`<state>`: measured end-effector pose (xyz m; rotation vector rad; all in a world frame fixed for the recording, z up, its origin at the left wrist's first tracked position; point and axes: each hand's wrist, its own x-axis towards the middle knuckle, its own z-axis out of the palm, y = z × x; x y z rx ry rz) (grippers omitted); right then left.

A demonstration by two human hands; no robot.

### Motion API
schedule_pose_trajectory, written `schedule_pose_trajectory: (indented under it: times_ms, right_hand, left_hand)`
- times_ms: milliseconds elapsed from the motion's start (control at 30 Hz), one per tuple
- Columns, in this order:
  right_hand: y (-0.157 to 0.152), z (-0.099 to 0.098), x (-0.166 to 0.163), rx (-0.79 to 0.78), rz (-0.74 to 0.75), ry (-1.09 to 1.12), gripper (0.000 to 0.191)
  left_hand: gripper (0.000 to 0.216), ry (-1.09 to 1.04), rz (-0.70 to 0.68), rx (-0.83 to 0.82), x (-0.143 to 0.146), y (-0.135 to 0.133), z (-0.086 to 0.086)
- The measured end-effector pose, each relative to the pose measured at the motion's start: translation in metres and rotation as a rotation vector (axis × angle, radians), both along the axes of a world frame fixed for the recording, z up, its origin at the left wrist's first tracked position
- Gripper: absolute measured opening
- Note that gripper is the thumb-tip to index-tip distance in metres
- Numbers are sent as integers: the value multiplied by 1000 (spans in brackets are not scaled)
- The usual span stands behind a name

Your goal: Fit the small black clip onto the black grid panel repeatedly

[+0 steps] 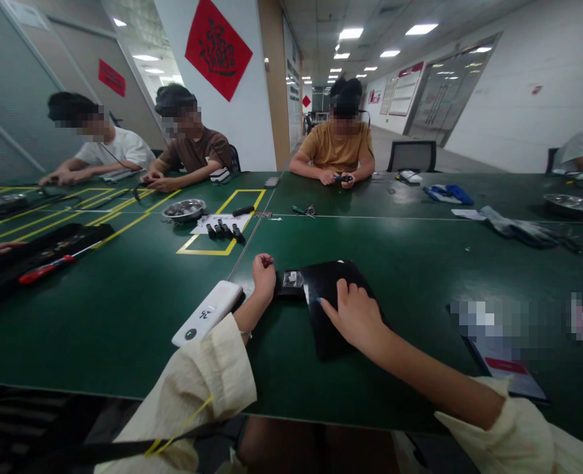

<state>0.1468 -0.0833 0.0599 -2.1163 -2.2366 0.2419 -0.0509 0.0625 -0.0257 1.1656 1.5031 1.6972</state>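
Note:
My right hand (358, 313) rests on a flat black pad or folder (328, 322), its thumb spread away from bent fingers. My left hand (263, 280) is closed, with the fingers curled inward; whether anything is in them is hidden. Between the two hands sits a small open black box (291, 293), and what looks like a clear packet (292, 279) lies in it. Beside my left forearm is a white power bank (207, 313) with a lit digit display.
Several dark cylindrical parts (226, 230) stand on white paper by a metal bowl (184, 209). A red screwdriver (47, 270) lies left. Gloves (518, 227) and a booklet (511, 365) are right. Several people sit across the green table (419, 263).

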Motion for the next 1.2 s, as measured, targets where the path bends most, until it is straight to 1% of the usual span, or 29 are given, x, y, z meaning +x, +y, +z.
schedule_pose_trajectory:
  times_ms: [100,167,200,267,333,367,400,467,500,567,633,733,933,1033,1200]
  right_hand:
    - [-10,21,12,-60,110,103,51]
    - [-10,37,31,-22,119,105,46]
    - [-6,44,44,8,86,90,44]
    - [14,55,81,65,-46,45,44]
    - [44,58,129,108,-187,-16,49]
    - [62,56,156,121,-248,-57,51]
    - [78,52,182,118,-297,-98,53]
    - [104,38,232,47,-419,-193,55]
    - [113,29,253,6,-440,-207,53]
    - [121,11,284,-51,-423,-214,47]
    - [122,-5,303,-89,-407,-219,46]
    - [118,-26,315,-119,-442,-248,50]
    - [121,-59,329,-128,-631,-323,52]
    - [127,-68,336,-91,-648,-278,54]
    - [134,-75,340,-81,-641,-112,56]
  left_hand:
    - [30,2,-1,-7,-1,-1,1]
    - [31,9,-2,-8,-1,-2,1]
    - [31,15,-2,-9,-1,-3,2]
    - [33,26,-4,-10,-1,-4,3]
    - [33,34,-6,-17,-1,-4,4]
    - [34,37,-5,-23,0,-4,4]
    - [33,38,-4,-29,0,-4,4]
    - [33,38,1,-40,0,-4,5]
    - [32,38,3,-44,0,-4,5]
    - [32,38,5,-48,-1,-5,6]
    - [31,39,2,-49,-1,-7,8]
    - [31,38,-12,-48,-1,-10,10]
    - [38,19,-23,-41,2,-11,14]
    - [39,7,-28,-34,3,-11,14]
    - [39,6,-39,-34,3,-10,12]
